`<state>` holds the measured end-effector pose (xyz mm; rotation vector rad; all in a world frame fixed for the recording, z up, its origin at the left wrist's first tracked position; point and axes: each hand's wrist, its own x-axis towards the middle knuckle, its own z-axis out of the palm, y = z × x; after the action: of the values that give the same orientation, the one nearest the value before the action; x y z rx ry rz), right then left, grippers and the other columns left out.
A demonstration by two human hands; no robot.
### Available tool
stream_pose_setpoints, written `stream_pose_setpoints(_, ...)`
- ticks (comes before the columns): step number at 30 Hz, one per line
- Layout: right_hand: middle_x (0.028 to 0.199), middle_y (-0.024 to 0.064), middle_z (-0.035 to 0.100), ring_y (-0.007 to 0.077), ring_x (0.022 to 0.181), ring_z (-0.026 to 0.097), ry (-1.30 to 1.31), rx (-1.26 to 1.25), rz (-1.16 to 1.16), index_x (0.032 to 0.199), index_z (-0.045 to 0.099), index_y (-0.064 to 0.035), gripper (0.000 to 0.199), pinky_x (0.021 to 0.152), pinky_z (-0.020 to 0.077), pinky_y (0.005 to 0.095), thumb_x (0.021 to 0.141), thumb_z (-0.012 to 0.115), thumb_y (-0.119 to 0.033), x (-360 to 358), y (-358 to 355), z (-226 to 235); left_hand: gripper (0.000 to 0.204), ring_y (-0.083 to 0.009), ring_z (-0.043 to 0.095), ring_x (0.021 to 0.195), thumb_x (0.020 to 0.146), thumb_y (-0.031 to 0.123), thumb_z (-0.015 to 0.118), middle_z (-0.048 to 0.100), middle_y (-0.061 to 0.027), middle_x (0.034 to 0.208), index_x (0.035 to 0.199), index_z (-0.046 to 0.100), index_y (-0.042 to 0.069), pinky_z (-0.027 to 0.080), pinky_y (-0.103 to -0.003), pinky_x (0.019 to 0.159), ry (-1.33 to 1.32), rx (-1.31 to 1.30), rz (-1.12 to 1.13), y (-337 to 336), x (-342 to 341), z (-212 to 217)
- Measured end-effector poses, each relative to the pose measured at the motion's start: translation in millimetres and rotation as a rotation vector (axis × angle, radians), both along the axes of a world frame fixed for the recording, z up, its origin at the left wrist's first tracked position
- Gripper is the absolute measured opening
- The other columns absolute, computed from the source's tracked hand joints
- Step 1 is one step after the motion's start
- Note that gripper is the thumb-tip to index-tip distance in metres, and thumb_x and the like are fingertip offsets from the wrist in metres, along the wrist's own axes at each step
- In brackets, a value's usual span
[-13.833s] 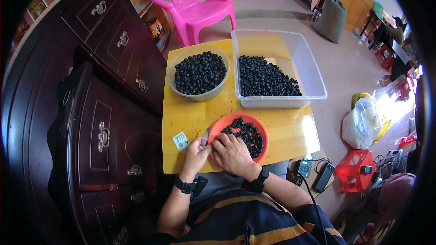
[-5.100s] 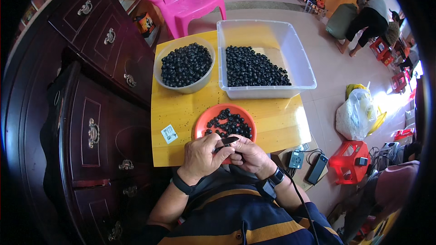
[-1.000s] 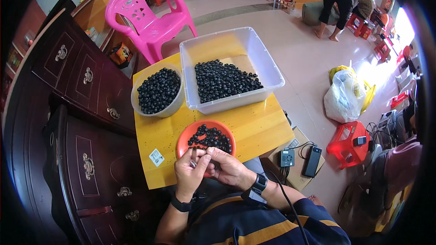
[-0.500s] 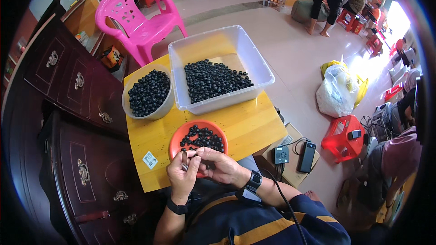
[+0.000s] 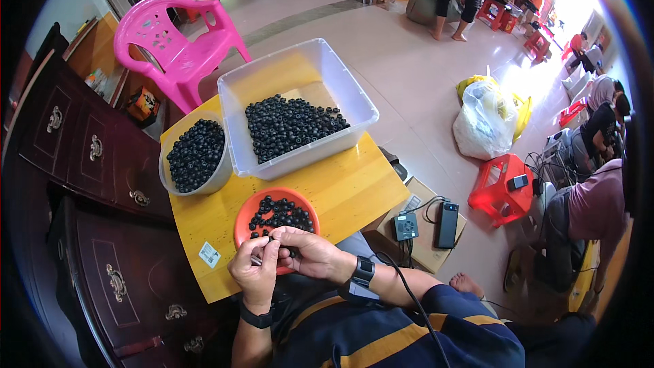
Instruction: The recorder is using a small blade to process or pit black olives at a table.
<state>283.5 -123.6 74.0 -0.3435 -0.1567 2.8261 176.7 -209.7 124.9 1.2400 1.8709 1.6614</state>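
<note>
My two hands meet over the near rim of an orange bowl (image 5: 242,226), which holds several small black round pieces (image 5: 286,215), some with a hole in the middle. My left hand (image 5: 252,274) is closed on a thin metal tool (image 5: 256,259), only part of which shows between the fingers. Thumb and fingertips of my right hand (image 5: 315,253) are pinched together against the left fingertips. A small dark piece (image 5: 274,238) shows at that pinch, mostly covered by the fingers.
A clear rectangular bin (image 5: 300,157) and a round tub (image 5: 216,180) of black pieces stand on the yellow table (image 5: 347,187). A pink chair (image 5: 184,61) is behind, dark drawers (image 5: 102,232) at left. Right are a carton (image 5: 426,249) with cabled devices, a red stool (image 5: 501,191) and other people.
The whole view has shifted, so the table and chair sit farther left in the picture. My hands stay together over the bowl, with the fingers slightly rearranged around the tool.
</note>
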Motion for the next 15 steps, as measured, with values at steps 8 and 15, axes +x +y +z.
stream_pose_setpoints(8,0.087,-0.0043,0.059,0.0033,0.072,0.055,-0.047,0.026,-0.017,0.101,0.061,-0.0094,0.013,0.066,0.0509,0.0154,0.101,0.058,-0.022,4.2,1.4,7.4,0.013,-0.0063,0.061,0.064,0.088,-0.001,0.070,0.064,-0.0007,0.078,0.099,0.062,-0.001,0.048,-0.021,0.058,0.011,-0.070,-0.003,-0.6,0.8,-5.3)
stream_pose_setpoints(15,0.087,-0.0033,0.060,0.0033,0.073,0.057,-0.043,0.014,-0.016,0.102,0.062,-0.0087,0.013,0.067,0.0524,0.0157,0.101,0.058,-0.021,4.5,3.2,-0.3,0.013,-0.0054,0.059,0.064,0.089,0.001,0.070,0.063,-0.0002,0.077,0.099,0.062,-0.001,0.048,-0.021,0.059,0.024,-0.077,-0.007,5.0,6.3,2.3)
